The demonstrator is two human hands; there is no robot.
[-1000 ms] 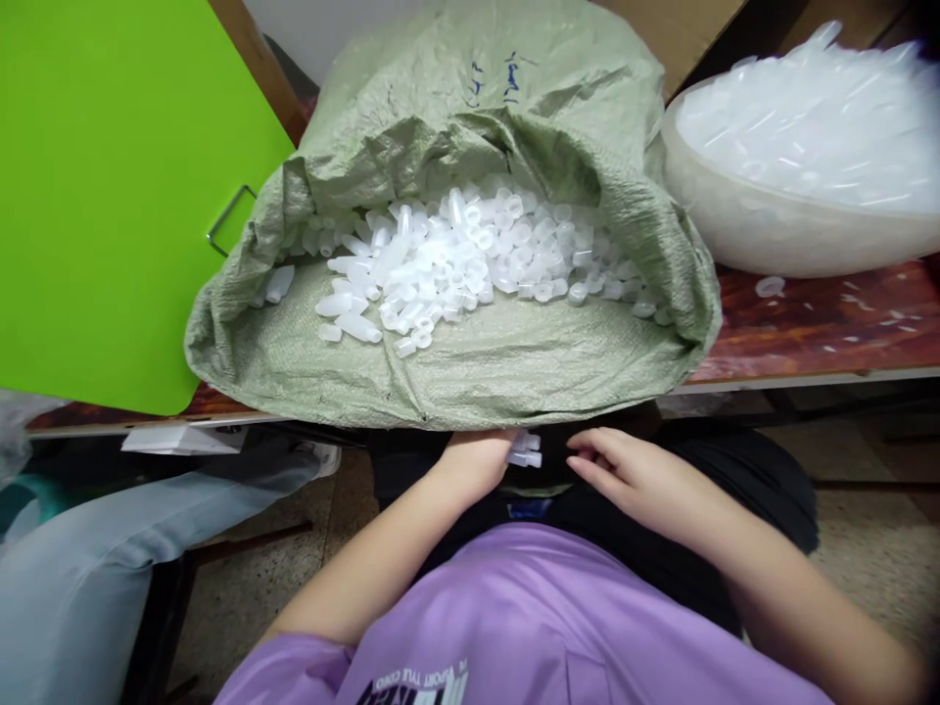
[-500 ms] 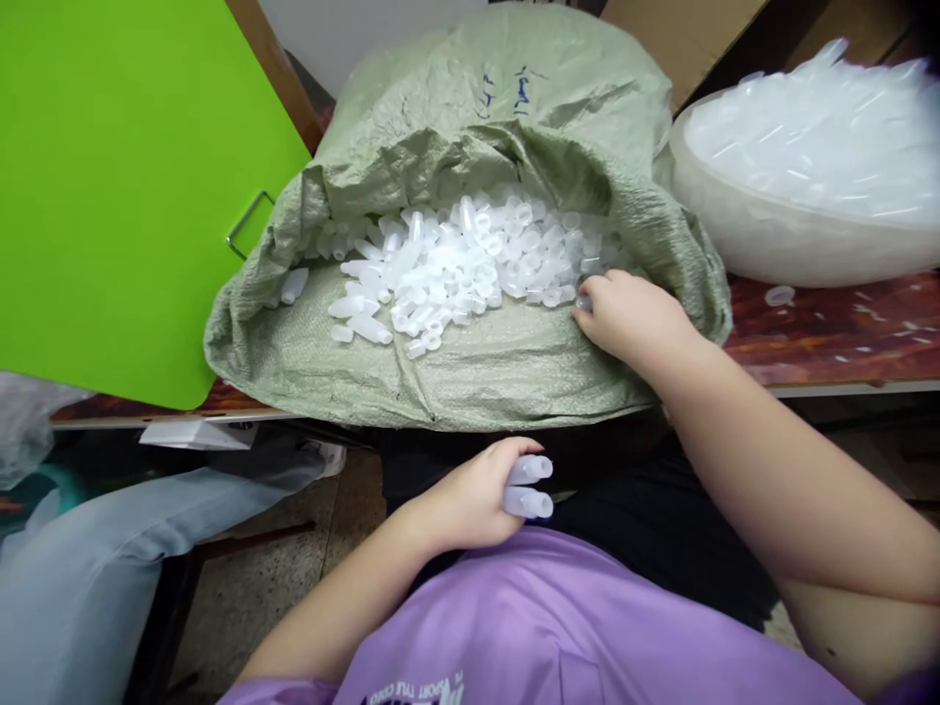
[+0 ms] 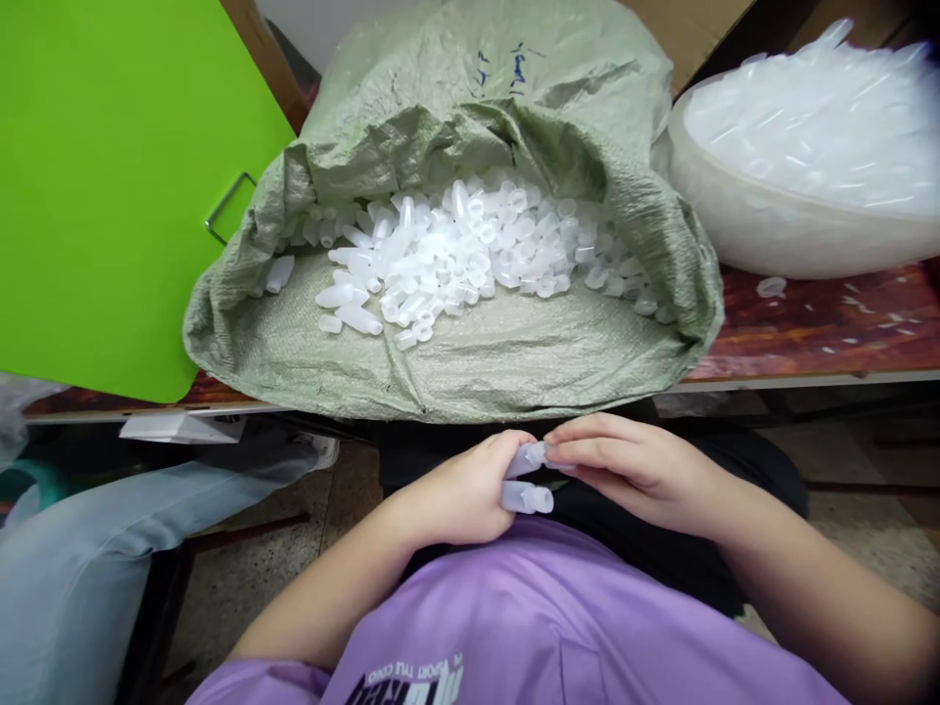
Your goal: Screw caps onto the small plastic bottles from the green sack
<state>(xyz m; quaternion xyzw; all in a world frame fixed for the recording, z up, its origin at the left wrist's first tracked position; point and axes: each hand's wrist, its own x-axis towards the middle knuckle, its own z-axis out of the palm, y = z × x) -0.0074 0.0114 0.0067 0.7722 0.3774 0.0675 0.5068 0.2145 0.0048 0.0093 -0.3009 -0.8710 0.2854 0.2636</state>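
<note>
You grip two translucent tubes [image 3: 526, 497] in your left hand [image 3: 466, 490], closed around them low before your purple shirt [image 3: 499, 612], their narrow necks pointing toward your right hand [image 3: 642, 470]. Your right hand meets the farther of the two, its fingers drawn together at that neck; whether they pinch a small piece there cannot be made out. Just beyond both hands, a pale green sack [image 3: 506, 377] gapes toward you on the counter [image 3: 822, 343], a pile of white pieces [image 3: 441, 274] spread inside its mouth, blue handwriting [image 3: 518, 70] on its upper side. Beyond your right hand and farther to its right, a whitish basin [image 3: 778, 225] stands heaped with more translucent pieces, with a small ring [image 3: 771, 287] lying on the red-brown surface in front of it. Beyond your left hand and well to its left, a bright green board [image 3: 110, 196] slants beside the sack, a metal handle [image 3: 227, 206] at its edge. Nearer, to the left of your left hand, extends another person's leg [image 3: 183, 509] in light blue jeans.
</note>
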